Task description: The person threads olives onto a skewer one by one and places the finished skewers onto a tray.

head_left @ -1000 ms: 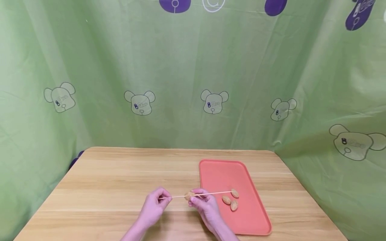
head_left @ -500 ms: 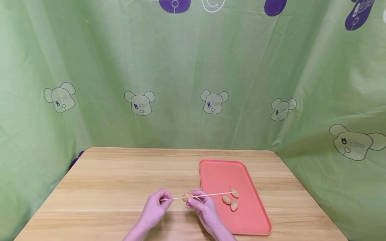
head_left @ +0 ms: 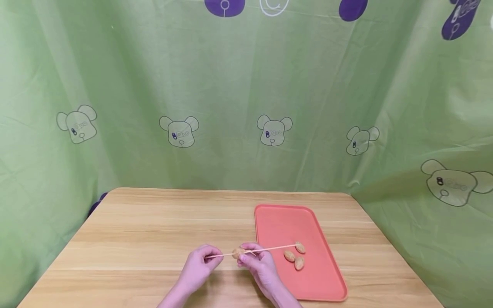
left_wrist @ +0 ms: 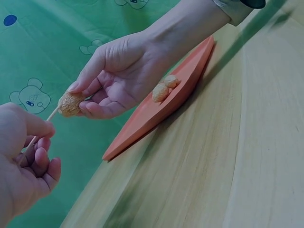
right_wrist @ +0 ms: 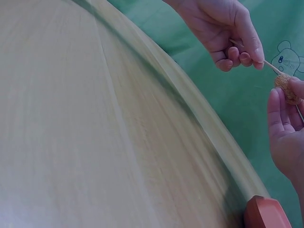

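Note:
In the head view my left hand (head_left: pixel 197 266) pinches one end of a thin wooden skewer (head_left: pixel 271 248). My right hand (head_left: pixel 262 269) holds a brown, rough-skinned ball (head_left: pixel 238 253) between thumb and fingers. The skewer enters the ball on the left, and a long stretch of it shows beyond the ball on the right. Up close in the left wrist view, the ball (left_wrist: pixel 71 104) looks wrinkled, and a short length of skewer (left_wrist: pixel 52 114) shows between it and the left fingertips. Both hands are above the table.
A red tray (head_left: pixel 281 222) lies on the right of the wooden table (head_left: pixel 154 231). On it sit three similar brown pieces (head_left: pixel 299 263), close together. The skewer's far end appears over one of them. A green patterned curtain (head_left: pixel 231 85) surrounds the table.
The ball and right hand have shifted slightly left along the skewer. My left fingers have moved a little right, so the gap between them and the ball is smaller.

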The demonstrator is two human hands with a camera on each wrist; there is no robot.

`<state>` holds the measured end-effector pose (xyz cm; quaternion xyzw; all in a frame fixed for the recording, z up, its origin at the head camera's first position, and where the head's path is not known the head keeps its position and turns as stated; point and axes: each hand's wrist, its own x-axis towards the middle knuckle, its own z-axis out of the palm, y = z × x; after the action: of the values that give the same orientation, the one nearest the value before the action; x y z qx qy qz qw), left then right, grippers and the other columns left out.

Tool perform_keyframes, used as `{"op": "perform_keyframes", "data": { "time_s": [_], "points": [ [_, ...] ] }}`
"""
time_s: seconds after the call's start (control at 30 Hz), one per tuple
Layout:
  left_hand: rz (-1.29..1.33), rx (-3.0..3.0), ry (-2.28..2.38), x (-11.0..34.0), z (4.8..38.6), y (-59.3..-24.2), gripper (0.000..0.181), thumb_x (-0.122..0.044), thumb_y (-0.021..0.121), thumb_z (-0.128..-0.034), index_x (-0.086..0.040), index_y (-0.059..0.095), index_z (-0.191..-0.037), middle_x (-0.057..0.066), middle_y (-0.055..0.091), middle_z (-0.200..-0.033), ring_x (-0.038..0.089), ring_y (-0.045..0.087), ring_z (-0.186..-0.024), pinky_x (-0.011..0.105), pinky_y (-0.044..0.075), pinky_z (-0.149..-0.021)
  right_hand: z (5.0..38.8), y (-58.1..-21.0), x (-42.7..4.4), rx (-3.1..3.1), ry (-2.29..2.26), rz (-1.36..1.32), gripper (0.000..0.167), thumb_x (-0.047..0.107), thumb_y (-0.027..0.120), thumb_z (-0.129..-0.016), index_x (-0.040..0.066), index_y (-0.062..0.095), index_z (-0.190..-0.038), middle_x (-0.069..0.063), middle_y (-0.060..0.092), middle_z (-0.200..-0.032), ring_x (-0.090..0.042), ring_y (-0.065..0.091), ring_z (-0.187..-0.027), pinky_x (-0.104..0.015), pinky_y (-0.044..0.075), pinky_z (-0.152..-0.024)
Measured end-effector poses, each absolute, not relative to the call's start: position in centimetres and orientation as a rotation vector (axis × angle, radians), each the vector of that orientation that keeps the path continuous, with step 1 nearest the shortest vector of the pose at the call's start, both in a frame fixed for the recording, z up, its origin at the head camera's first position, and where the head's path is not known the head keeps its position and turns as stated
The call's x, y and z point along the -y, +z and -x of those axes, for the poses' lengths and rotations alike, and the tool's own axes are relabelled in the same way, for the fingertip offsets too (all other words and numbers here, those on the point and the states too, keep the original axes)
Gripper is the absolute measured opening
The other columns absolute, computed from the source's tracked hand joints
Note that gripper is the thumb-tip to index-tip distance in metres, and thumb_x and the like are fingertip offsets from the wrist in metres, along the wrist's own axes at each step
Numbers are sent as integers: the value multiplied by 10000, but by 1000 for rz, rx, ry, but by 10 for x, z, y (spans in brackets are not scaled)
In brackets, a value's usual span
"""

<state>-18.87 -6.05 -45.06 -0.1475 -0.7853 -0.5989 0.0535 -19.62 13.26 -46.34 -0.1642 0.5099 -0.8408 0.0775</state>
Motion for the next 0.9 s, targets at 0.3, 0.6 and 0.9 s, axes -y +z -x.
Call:
{"op": "perform_keyframes", "data": {
  "time_s": [0.3,0.6,0.9],
  "points": [
    [452,2435,-1734,58,186,-443,47,-25,662,-819,4,662,-857,38,613,-851,130,573,-761,225,489,-693,194,-464,-133,-1541,-2526,483,212,-85,554,-839,30,573,-1016,-37,652,-936,-114,610,-797,-241,501,-739],
    [432,2424,-1750,57,186,-444,45,-43,666,-817,-13,668,-850,25,615,-838,113,563,-746,220,483,-679,193,-465,-132,-1515,-2575,488,123,28,508,-925,52,600,-1004,-28,655,-916,-118,623,-781,-241,511,-725],
    [444,2394,-1753,58,186,-451,63,-87,683,-810,-30,673,-833,11,608,-829,77,556,-735,222,487,-667,193,-463,-130,-1552,-2564,398,109,10,540,-898,56,611,-969,-37,674,-884,-127,634,-778,-252,513,-724]
  ]
}}
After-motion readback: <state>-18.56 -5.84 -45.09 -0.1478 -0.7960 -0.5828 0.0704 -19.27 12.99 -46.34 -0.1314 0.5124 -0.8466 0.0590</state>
